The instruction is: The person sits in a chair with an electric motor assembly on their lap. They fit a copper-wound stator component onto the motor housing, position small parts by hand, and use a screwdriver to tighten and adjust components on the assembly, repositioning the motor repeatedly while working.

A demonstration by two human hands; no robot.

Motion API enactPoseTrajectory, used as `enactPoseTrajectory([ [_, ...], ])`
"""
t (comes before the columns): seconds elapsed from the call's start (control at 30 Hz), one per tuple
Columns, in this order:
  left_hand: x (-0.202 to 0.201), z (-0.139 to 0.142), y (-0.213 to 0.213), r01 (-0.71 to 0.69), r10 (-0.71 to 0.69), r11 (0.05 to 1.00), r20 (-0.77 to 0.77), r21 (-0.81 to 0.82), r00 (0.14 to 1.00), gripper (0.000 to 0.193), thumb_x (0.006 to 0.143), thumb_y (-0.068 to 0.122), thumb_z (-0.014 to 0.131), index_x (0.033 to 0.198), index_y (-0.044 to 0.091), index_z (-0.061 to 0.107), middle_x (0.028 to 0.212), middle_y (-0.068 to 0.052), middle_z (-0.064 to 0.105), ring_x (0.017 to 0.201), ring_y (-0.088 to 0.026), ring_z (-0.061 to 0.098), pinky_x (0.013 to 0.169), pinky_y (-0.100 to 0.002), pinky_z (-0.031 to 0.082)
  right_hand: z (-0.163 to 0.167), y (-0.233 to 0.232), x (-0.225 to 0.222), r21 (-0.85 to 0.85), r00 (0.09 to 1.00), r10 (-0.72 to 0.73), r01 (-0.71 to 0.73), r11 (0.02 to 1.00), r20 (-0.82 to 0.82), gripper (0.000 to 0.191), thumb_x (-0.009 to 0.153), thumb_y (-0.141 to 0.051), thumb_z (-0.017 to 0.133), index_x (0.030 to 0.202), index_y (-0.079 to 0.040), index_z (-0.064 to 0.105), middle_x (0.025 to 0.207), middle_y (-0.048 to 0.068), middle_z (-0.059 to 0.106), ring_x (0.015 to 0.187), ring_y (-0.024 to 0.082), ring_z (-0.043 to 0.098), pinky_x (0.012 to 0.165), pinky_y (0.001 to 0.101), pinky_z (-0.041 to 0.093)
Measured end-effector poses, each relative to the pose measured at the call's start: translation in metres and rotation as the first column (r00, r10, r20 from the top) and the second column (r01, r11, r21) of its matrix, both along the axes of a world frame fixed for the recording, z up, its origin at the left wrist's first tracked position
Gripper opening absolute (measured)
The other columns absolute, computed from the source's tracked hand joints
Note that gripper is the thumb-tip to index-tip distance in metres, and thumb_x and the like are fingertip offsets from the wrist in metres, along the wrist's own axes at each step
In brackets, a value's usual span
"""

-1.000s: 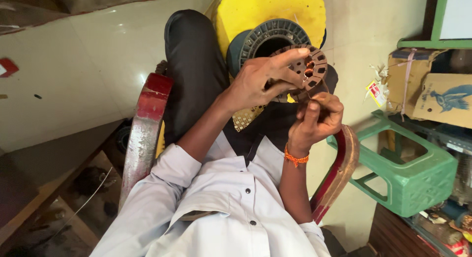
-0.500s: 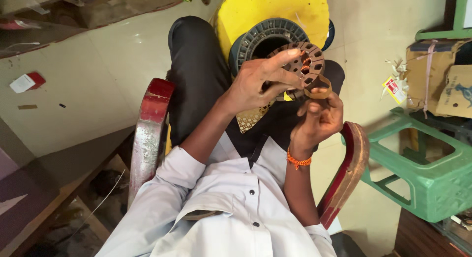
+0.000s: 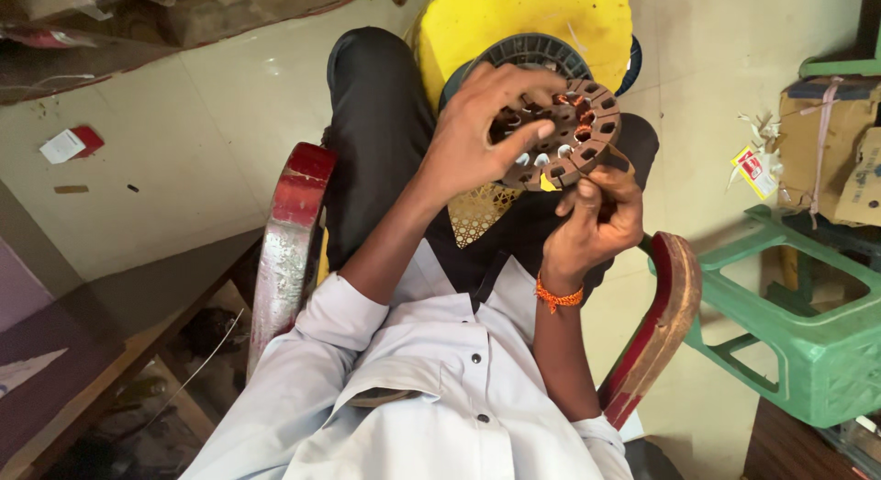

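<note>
Rust-brown laminated steel forms the slotted stator core (image 3: 562, 131), a round disc with copper winding showing in some slots, and it is held up above the lap, in front of a black ribbed spool (image 3: 528, 53) and a yellow round seat (image 3: 523, 21). The left hand (image 3: 482, 136) has its grip clenched on the core, fingers spread across its face and the thumb behind. The right hand (image 3: 596, 214) sits just below the lower rim, its grip pinched on something small at the edge of the core; I cannot tell if it is wire or a slip of insulation, though a small yellow piece (image 3: 548, 182) shows there. To do this step well, I judge the left hand should keep the core steady and turned so that the working slot faces the eyes, while the right fingers feed the piece straight into the slot without bending it or scraping the copper. An orange thread band (image 3: 555, 296) is on the right wrist. The person sits in a chair with worn red armrests (image 3: 294, 223). The floor (image 3: 184, 150) is of pale tiles, with a small red and white box (image 3: 69, 143) lying on it. A green plastic stool (image 3: 798, 324) and cardboard boxes (image 3: 835, 150) stand at the right.
</note>
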State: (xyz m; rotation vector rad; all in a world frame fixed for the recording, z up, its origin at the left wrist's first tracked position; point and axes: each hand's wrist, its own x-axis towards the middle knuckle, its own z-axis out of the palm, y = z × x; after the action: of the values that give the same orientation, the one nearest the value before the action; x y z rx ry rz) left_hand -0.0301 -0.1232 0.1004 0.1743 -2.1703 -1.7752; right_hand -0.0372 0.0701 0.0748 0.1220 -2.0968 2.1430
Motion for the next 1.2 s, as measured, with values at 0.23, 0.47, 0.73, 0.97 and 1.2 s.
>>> enactPoseTrajectory([
  [0.23,-0.004,0.006,-0.002,0.152,-0.154,0.987,-0.02,-0.055,0.988,0.03,0.089,0.006,0.078,0.117,0.015,0.075,0.117,-0.003,0.071,0.111,-0.025,0.065,0.1,-0.037,0.053,-0.015,-0.001,-0.002,-0.056,0.995,0.014,-0.02,0.998,-0.102,0.012,0.101,-0.004,0.072,0.105,0.001,0.062,0.104,0.01,0.066,0.068,0.013,0.058,0.055,0.0256,0.048],
  [0.47,-0.006,0.008,-0.002,0.181,-0.185,0.981,0.04,0.074,0.982,0.031,0.089,0.009,0.078,0.119,0.014,0.074,0.12,-0.006,0.07,0.115,-0.023,0.069,0.099,-0.036,0.057,-0.015,-0.01,-0.008,-0.092,0.982,0.011,-0.029,0.995,-0.19,0.019,0.102,-0.011,0.075,0.105,-0.003,0.058,0.102,0.006,0.063,0.084,0.009,0.058,0.076,0.0225,0.049],
  [0.73,-0.005,0.016,-0.01,0.202,-0.206,0.978,0.097,0.047,0.974,0.027,0.086,0.013,0.082,0.112,0.012,0.077,0.117,-0.004,0.073,0.109,-0.022,0.072,0.093,-0.035,0.058,-0.002,-0.01,-0.009,0.012,0.982,0.035,-0.034,0.999,-0.186,0.016,0.099,-0.009,0.073,0.097,-0.002,0.059,0.098,0.006,0.064,0.078,0.011,0.058,0.071,0.0244,0.049],
  [0.97,-0.005,0.033,-0.014,0.166,-0.168,0.986,0.174,0.029,0.97,0.02,0.084,0.016,0.082,0.104,0.013,0.08,0.11,0.0,0.076,0.097,-0.019,0.077,0.086,-0.031,0.059,-0.004,-0.009,-0.009,0.117,0.972,0.019,0.009,0.993,-0.233,0.013,0.099,-0.002,0.072,0.096,0.001,0.059,0.097,0.005,0.064,0.086,0.011,0.056,0.075,0.0216,0.046],
  [1.2,-0.01,0.046,-0.013,0.131,-0.103,0.954,0.113,-0.27,0.988,0.019,0.08,0.019,0.083,0.099,0.015,0.08,0.108,0.006,0.076,0.092,-0.023,0.072,0.08,-0.032,0.057,-0.002,-0.002,-0.013,0.211,0.965,0.046,0.01,0.978,-0.258,0.017,0.098,-0.006,0.076,0.093,0.002,0.061,0.095,0.008,0.067,0.087,0.016,0.06,0.083,0.0276,0.05],
])
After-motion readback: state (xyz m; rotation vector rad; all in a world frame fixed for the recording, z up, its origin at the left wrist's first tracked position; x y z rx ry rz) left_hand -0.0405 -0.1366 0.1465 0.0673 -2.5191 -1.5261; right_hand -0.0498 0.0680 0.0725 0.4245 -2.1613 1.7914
